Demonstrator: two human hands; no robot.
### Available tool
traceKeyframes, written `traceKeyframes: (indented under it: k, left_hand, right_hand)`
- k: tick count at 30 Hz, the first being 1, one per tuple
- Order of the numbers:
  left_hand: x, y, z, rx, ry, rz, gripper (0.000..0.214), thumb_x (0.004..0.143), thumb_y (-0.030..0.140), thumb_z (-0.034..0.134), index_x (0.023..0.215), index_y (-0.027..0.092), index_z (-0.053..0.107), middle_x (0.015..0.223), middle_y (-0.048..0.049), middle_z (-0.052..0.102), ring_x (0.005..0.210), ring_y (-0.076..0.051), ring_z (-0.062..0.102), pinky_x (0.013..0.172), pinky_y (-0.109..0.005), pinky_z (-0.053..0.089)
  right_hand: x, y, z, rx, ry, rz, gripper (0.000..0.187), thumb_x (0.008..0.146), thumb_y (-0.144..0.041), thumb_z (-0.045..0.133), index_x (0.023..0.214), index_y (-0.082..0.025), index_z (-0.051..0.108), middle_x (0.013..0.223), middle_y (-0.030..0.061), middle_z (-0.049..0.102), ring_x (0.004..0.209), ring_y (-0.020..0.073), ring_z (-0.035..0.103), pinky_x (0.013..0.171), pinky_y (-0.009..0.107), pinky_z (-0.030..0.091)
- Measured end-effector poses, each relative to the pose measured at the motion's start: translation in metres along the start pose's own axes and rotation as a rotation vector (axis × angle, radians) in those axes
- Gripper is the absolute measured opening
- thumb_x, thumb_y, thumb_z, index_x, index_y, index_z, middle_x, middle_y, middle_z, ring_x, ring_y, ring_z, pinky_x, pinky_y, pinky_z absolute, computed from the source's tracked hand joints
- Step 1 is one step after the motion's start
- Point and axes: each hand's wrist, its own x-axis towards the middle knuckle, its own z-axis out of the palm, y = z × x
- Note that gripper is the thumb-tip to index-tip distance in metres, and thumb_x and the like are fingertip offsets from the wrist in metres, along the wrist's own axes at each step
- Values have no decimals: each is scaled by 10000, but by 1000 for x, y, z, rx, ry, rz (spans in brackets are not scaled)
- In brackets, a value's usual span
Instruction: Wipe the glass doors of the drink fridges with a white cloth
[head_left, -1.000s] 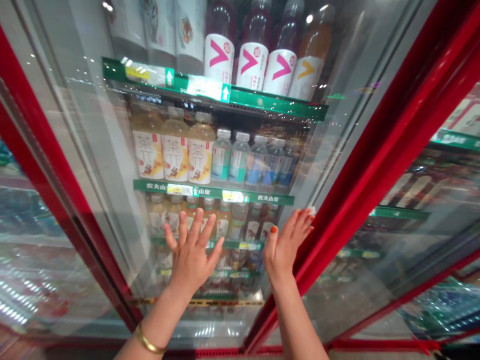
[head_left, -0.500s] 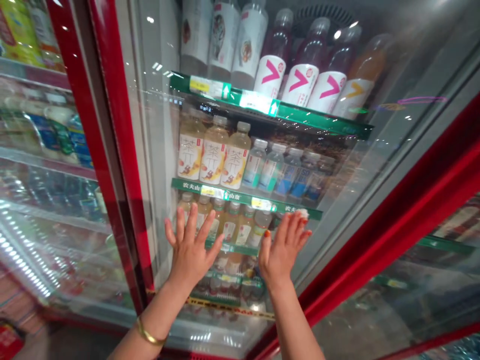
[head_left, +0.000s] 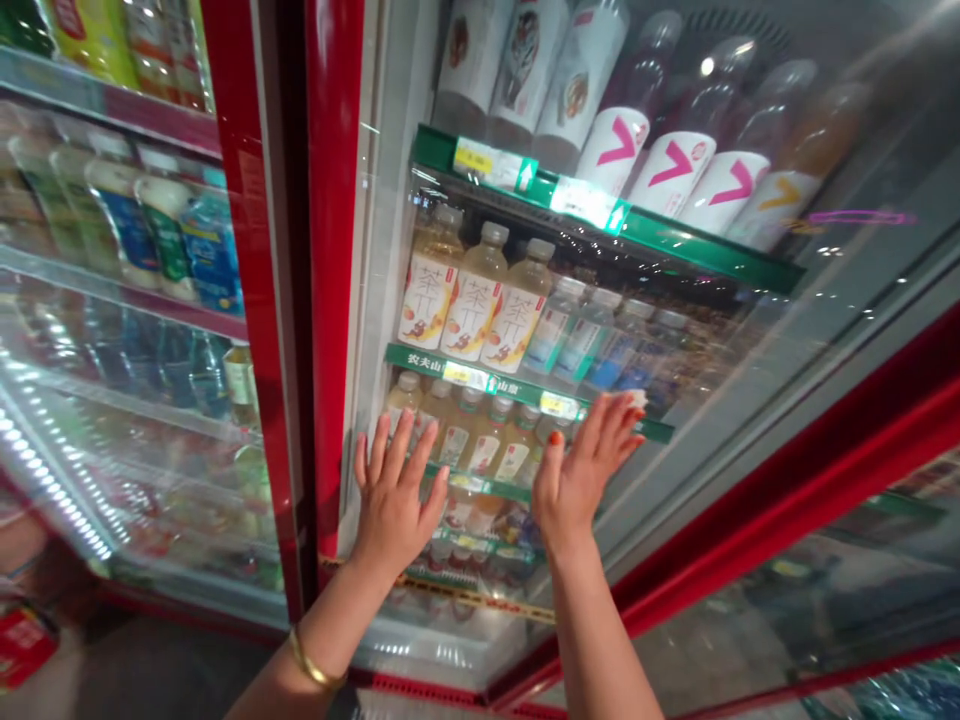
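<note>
My left hand (head_left: 394,500) lies flat with spread fingers on the glass door (head_left: 697,370) of a drinks cooler, close to its red frame (head_left: 334,250). My right hand (head_left: 577,470) presses on the same pane, fingers apart, with a small white scrap (head_left: 637,398) at the fingertips. Behind the glass stand bottles of tea (head_left: 472,300) with cream labels, and clear water bottles (head_left: 592,340) next to them. Bottles with pink V marks (head_left: 675,165) fill the shelf above. Lower bottles are partly hidden behind my hands.
A second glass-fronted cooler with bottled drinks (head_left: 127,220) stands to the left. Green shelf strips (head_left: 525,385) cross the shelves. A gold bangle (head_left: 315,660) circles my left wrist. A red packet (head_left: 26,640) lies low at the left, beside the dark floor (head_left: 165,680).
The view has swung left, so the shelves and door frame sit further right in the picture. My hands stay on the glass, the left now nearer the red frame.
</note>
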Motion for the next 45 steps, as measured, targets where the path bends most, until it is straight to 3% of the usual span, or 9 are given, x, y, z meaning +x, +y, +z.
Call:
traceKeyframes:
  k: [4,7,11,14,20,26,31,37,45]
  left_hand:
    - [-3,-6,1,-2,-11,33,825,1054,240,601,1773,321,203,1844,-30,213,1738,-269,153,1440,-527,112]
    - [-10,-20,-2,16,-25,79,826,1049,210,602,1772,302,211,1826,-23,275,1735,-236,164,1444,-479,121]
    - [-14,-27,-8,26,-75,93,799,1060,222,587,1768,297,226,1817,-20,303,1732,-238,181,1442,-487,136]
    - [-15,-24,-8,20,-78,57,787,1068,245,572,1770,295,220,1824,-32,284,1734,-256,172,1440,-511,154]
    - [-24,-30,-5,-36,-47,76,794,1061,137,481,1777,297,177,1829,-16,285,1734,-223,164,1446,-492,145]
    - [-25,-23,-14,-63,-100,1,723,1081,182,482,1759,302,259,1795,-44,385,1726,-240,214,1425,-522,231]
    - [-19,0,-9,-147,13,-87,731,1088,198,474,1766,287,218,1829,-97,306,1730,-279,200,1378,-550,352]
    - [-5,13,35,-95,-15,156,832,1097,374,473,1788,279,20,1811,-110,341,1711,-294,244,1394,-553,322]
    - [10,0,25,88,93,-121,728,1095,210,376,1782,238,139,1839,-138,238,1745,-290,62,1413,-670,67]
  right_hand:
    - [-36,-51,21,31,-170,-432,750,1074,-356,555,1755,-179,296,1767,109,438,1744,217,90,1425,532,29]
    - [-85,-44,19,3,-222,-508,605,1047,-311,590,1648,-279,520,1633,-7,621,1722,131,157,1434,410,36]
    - [-66,-24,11,-40,-101,-267,732,1076,-244,480,1772,-206,261,1796,96,347,1732,226,69,1426,584,0]
    - [-19,-49,20,-7,-19,-124,799,1094,-285,427,1795,-194,57,1850,119,152,1740,289,0,1392,707,14]
    - [-25,-86,31,34,-208,-609,729,1085,-341,519,1754,-165,286,1752,65,466,1746,182,37,1421,484,-55]
    - [-10,-30,6,-37,-63,-301,755,1111,-264,423,1785,-179,94,1865,94,153,1746,220,-13,1403,574,-79]
    - [4,-65,17,198,-167,-369,777,1115,-338,334,1788,-214,-32,1873,103,155,1749,287,48,1404,642,53]
    - [-17,-78,16,623,-378,-353,755,1149,-486,151,1753,-198,-199,1852,141,240,1732,277,186,1371,642,256]
    - [-23,3,-16,517,-31,-303,726,1068,-217,426,1766,-312,252,1856,79,248,1708,359,263,1319,711,358]
